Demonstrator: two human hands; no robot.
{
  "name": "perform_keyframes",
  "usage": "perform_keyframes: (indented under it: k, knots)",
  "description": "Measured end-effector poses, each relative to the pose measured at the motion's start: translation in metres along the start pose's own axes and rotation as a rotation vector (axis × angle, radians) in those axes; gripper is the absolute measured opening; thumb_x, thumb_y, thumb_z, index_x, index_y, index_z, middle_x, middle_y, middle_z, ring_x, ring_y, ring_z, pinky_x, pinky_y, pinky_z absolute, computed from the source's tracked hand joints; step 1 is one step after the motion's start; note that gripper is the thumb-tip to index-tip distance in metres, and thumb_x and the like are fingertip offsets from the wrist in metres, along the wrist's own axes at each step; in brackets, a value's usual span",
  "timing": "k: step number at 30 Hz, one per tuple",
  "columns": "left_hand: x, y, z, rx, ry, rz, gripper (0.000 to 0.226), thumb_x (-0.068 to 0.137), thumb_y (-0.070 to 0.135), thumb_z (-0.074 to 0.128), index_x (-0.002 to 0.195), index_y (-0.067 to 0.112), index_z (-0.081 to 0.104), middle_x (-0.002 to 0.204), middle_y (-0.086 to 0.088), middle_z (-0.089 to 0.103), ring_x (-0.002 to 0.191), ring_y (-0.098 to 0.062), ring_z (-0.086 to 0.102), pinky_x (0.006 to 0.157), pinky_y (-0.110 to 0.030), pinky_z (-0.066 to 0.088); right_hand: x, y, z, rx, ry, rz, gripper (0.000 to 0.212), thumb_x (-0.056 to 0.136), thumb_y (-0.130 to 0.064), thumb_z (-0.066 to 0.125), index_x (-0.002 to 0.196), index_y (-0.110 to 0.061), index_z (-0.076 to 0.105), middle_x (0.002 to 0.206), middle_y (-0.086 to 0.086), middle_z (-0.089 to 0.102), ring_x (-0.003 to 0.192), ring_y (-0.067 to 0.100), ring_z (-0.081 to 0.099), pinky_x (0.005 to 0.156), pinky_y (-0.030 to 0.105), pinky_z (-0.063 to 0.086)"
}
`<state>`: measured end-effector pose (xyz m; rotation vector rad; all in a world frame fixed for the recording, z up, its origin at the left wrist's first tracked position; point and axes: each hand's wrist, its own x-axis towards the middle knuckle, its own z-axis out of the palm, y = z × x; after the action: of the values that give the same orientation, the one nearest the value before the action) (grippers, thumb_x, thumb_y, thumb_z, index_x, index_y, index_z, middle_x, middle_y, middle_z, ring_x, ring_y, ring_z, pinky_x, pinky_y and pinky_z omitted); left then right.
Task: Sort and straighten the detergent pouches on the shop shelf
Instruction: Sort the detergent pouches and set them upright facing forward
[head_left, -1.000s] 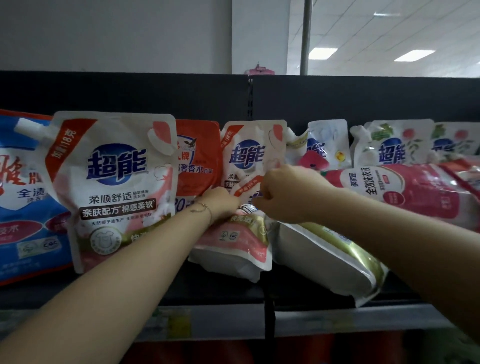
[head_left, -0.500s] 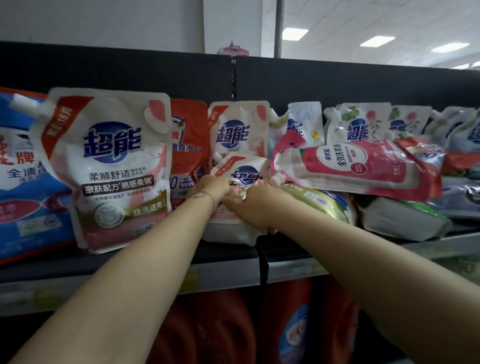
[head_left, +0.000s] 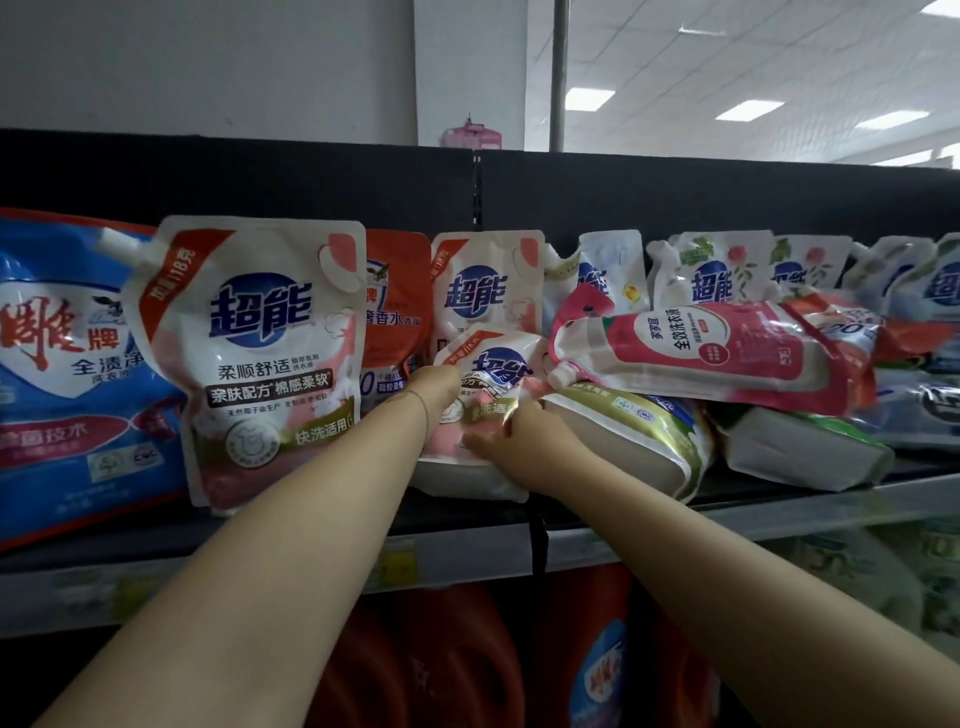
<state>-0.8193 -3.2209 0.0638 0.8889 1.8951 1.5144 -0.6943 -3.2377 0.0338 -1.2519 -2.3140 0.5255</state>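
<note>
A small white-and-pink detergent pouch (head_left: 488, 364) slumps forward in the middle of the shelf. My left hand (head_left: 434, 387) grips its left side, fingers hidden behind it. My right hand (head_left: 511, 441) holds its lower right front, fingers curled on the film. To the left a large white-and-pink pouch (head_left: 260, 353) stands upright. Behind the held one stand an orange pouch (head_left: 397, 312) and another white-and-pink pouch (head_left: 485, 286). To the right a gold-trimmed pouch (head_left: 639, 431) lies flat, with a pink pouch (head_left: 717, 353) lying across it.
A big blue pouch (head_left: 57, 364) stands at the far left. More white pouches (head_left: 711, 270) lean along the black back panel (head_left: 311, 182) to the right, above a flat green-edged pouch (head_left: 800, 447). The shelf's front rail (head_left: 467, 551) runs below; red jugs (head_left: 457, 665) stand underneath.
The view has shifted a little and my hands have slid down the small pouch: the right hand dropped from its top to its lower front, and the pouch now stands more upright.
</note>
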Motion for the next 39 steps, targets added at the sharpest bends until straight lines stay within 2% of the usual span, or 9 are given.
perform_keyframes:
  k: [4,9,12,16,20,23,29,33,39]
  knots:
    - [0.007,-0.004,0.0,-0.013,0.043,0.102,0.037,0.093,0.014,0.053,0.127,-0.002,0.051,0.104,-0.013,0.059,0.094,-0.027,0.057,0.082,-0.032,0.046,0.002,0.004,0.004,0.131,0.099,-0.02,0.054,0.078,-0.048,0.069,0.119,-0.015,0.058,0.114,0.008,0.064,0.108,0.026,0.058,0.09,0.036,0.049]
    - [0.003,-0.007,-0.002,-0.034,0.144,0.201,0.04,0.092,0.022,0.057,0.124,0.0,0.051,0.11,-0.01,0.057,0.103,-0.029,0.057,0.088,-0.033,0.045,-0.007,0.006,-0.003,0.221,0.081,-0.063,0.032,0.081,-0.037,0.072,0.107,-0.019,0.067,0.106,0.002,0.068,0.103,0.021,0.06,0.082,0.028,0.046]
    - [0.0,-0.009,-0.004,-0.078,0.163,0.246,0.039,0.089,0.025,0.059,0.12,0.001,0.056,0.117,-0.013,0.062,0.106,-0.032,0.059,0.094,-0.039,0.048,-0.008,0.011,-0.004,0.26,0.094,-0.076,0.019,0.079,-0.034,0.076,0.088,-0.023,0.064,0.087,-0.006,0.066,0.079,0.01,0.058,0.065,0.022,0.041]
    - [-0.005,-0.011,-0.006,-0.112,0.163,0.293,0.03,0.086,0.027,0.063,0.103,0.002,0.065,0.099,-0.009,0.068,0.093,-0.029,0.064,0.086,-0.035,0.051,-0.007,0.015,-0.002,0.264,0.137,-0.08,0.028,0.074,-0.035,0.08,0.072,-0.027,0.053,0.07,-0.012,0.056,0.063,0.002,0.049,0.049,0.017,0.034]
    - [-0.009,-0.013,-0.007,-0.198,0.135,0.329,0.019,0.084,0.026,0.067,0.083,0.007,0.066,0.087,-0.01,0.07,0.086,-0.029,0.068,0.085,-0.047,0.055,-0.004,0.019,0.001,0.29,0.162,-0.093,0.031,0.07,-0.035,0.082,0.091,-0.024,0.062,0.088,-0.006,0.066,0.081,0.011,0.06,0.056,0.017,0.042]
    - [-0.014,-0.014,-0.009,-0.238,0.125,0.344,0.017,0.086,0.022,0.066,0.072,0.011,0.063,0.081,-0.008,0.07,0.085,-0.028,0.069,0.084,-0.046,0.056,-0.001,0.021,0.004,0.342,0.175,-0.087,0.047,0.065,-0.032,0.085,0.105,-0.022,0.063,0.097,-0.007,0.069,0.091,0.013,0.063,0.075,0.027,0.051]
    - [-0.018,-0.008,-0.02,-0.311,0.085,0.343,0.013,0.083,0.016,0.071,0.082,0.008,0.061,0.087,-0.011,0.07,0.084,-0.028,0.069,0.078,-0.042,0.058,0.001,0.02,0.0,0.407,0.135,-0.139,0.05,0.061,-0.018,0.088,0.1,-0.028,0.058,0.096,-0.007,0.068,0.093,0.013,0.064,0.083,0.033,0.054]
    - [-0.022,-0.005,-0.035,-0.363,0.051,0.373,0.037,0.077,0.015,0.077,0.108,0.008,0.06,0.102,-0.01,0.07,0.091,-0.026,0.069,0.082,-0.044,0.057,0.004,0.018,0.001,0.433,0.152,-0.162,0.067,0.058,-0.013,0.089,0.113,-0.018,0.051,0.105,-0.003,0.065,0.096,0.014,0.063,0.079,0.029,0.054]
    - [-0.029,-0.011,-0.057,-0.437,0.011,0.42,0.029,0.072,0.006,0.08,0.097,0.013,0.067,0.093,-0.01,0.074,0.085,-0.03,0.072,0.077,-0.044,0.058,0.015,0.015,0.007,0.483,0.149,-0.209,0.084,0.042,-0.015,0.096,0.114,-0.015,0.052,0.105,-0.003,0.068,0.098,0.013,0.064,0.086,0.035,0.055]
